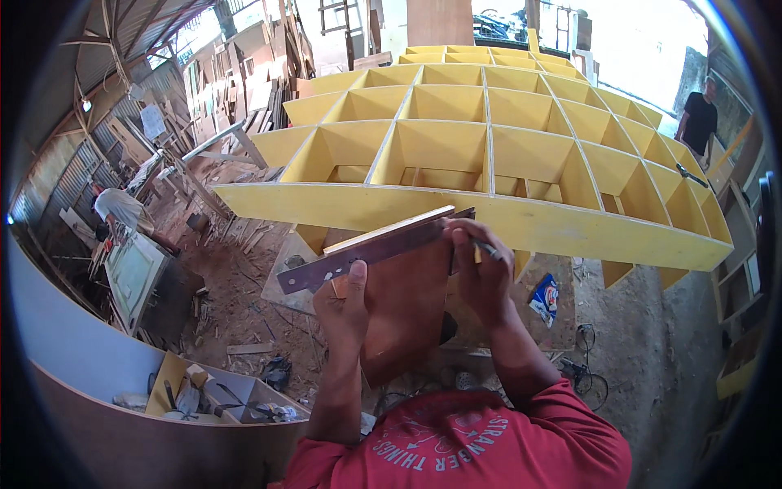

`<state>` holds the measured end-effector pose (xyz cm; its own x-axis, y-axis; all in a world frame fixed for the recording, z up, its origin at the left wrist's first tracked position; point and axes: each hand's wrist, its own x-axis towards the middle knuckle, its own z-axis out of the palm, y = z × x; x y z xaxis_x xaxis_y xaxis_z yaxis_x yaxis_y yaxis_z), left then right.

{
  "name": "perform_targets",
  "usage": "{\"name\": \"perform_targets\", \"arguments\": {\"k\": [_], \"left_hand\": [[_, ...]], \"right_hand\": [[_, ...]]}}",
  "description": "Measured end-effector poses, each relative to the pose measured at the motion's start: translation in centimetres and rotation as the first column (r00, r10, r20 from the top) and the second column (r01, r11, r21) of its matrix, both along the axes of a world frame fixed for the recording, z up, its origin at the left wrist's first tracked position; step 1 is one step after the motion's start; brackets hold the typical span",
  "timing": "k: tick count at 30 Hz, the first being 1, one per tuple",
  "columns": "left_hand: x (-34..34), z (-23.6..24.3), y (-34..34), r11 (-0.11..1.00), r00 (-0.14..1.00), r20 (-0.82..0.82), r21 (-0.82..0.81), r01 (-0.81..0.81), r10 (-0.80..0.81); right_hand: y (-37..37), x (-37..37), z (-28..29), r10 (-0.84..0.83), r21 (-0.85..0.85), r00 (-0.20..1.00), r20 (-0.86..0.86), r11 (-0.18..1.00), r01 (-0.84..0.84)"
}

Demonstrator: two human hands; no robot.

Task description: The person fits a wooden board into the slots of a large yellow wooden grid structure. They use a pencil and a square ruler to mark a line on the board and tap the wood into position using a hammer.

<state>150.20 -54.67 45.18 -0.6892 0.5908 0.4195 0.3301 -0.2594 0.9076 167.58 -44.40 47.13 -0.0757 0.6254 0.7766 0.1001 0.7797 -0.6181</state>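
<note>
My left hand [344, 308] is closed around the left part of a dark flat metal straightedge [383, 251], its thumb lying on the strip's face. The straightedge slants across the upper edge of a reddish-brown wooden board [401, 314], whose pale top edge shows behind it. At the strip's right end my right hand [484, 273] is closed, with a slim pencil-like marker [489, 249] sticking out between its fingers. Those fingers also bear on the board's upper right corner. Beyond both hands stands a large yellow grid of open wooden compartments [472, 209].
A blue and white packet [544, 300] lies on a worktop right of the board. At lower left, an open box [244, 399] holds tools and scraps. One person [126, 213] bends over a panel at left; another [699, 121] stands far right. Wood scraps [248, 349] litter the floor.
</note>
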Motion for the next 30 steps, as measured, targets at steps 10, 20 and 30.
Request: {"name": "perform_targets", "arguments": {"k": [10, 20, 30], "left_hand": [[-0.6, -1.1, -0.1, 0.996, 0.996, 0.053, -0.046, 0.074, -0.071], [1.3, -0.1, 0.6, 0.993, 0.996, -0.070, 0.101, 0.055, -0.048], [0.8, -1.2, 0.2, 0.995, 0.990, -0.120, 0.055, 0.078, -0.071]], "right_hand": [[-1.1, -1.7, 0.3, 0.192, 0.070, 0.981, 0.010, 0.979, -0.192], [-3.3, -4.5, 1.8, 0.316, 0.273, 0.943, 0.105, 0.903, -0.333], [-3.7, -4.3, 1.9, 0.320, 0.286, 0.934, 0.157, 0.891, -0.353]]}}
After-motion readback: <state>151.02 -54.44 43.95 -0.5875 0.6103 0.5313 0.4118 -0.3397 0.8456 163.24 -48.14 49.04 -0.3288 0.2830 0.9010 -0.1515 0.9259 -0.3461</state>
